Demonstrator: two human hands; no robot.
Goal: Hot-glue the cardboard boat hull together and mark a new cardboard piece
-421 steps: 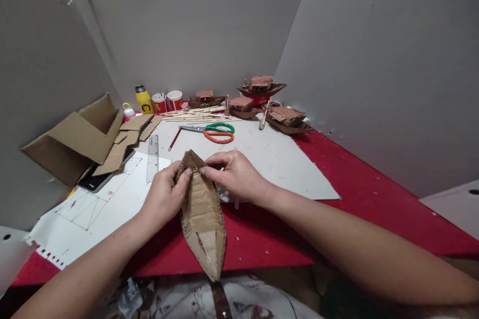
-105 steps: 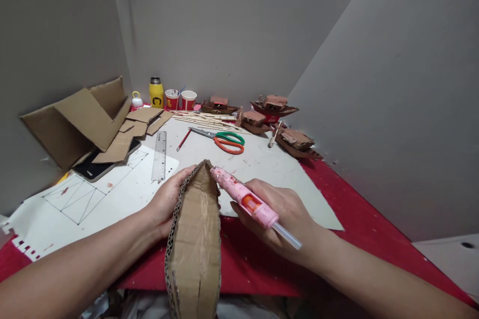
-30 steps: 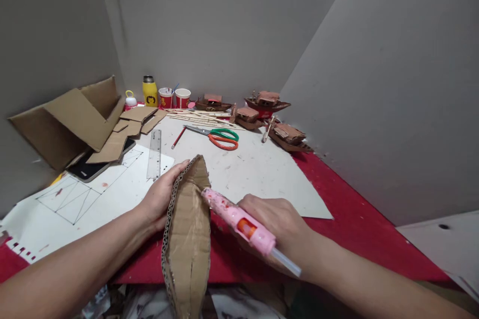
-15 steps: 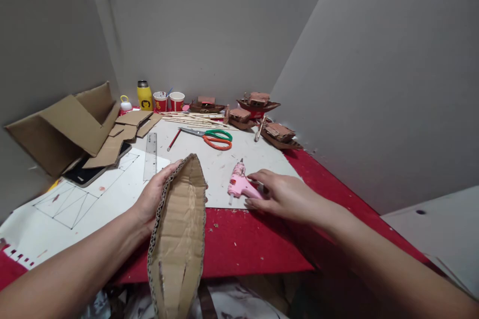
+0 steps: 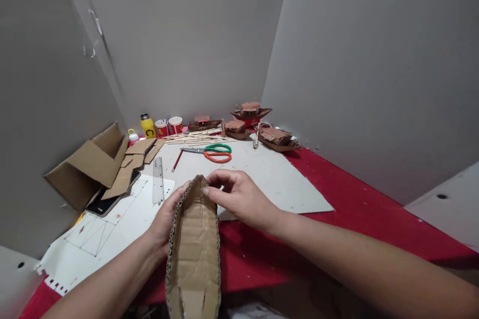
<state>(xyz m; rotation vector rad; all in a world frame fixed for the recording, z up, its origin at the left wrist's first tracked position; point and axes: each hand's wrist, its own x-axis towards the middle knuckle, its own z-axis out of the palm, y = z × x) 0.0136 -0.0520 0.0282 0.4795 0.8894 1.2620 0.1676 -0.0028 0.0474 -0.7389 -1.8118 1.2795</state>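
Centrally, a cardboard boat hull point(image 5: 198, 239) is held up over the near edge of a red-covered table point(image 5: 258, 256), its pointed end directed away from the wearer and its near end running out of view at the bottom. The left hand point(image 5: 162, 222) holds the outer left wall, with most of its fingers hidden behind the cardboard. The right hand point(image 5: 241, 197) pinches the right rim beside the point, thumb towards the inside; how hard it squeezes cannot be judged. Too strong a pinch could crease the wall or crush its corrugated edge, and uneven pressure from the two hands might pull the sides out of line so that the tip gapes. Dark slits near the low end look like weak spots that could tear if the hull were twisted. Beyond, green-and-orange-handled scissors point(image 5: 205, 150) lie on a pale board point(image 5: 277, 184), apart from both hands.
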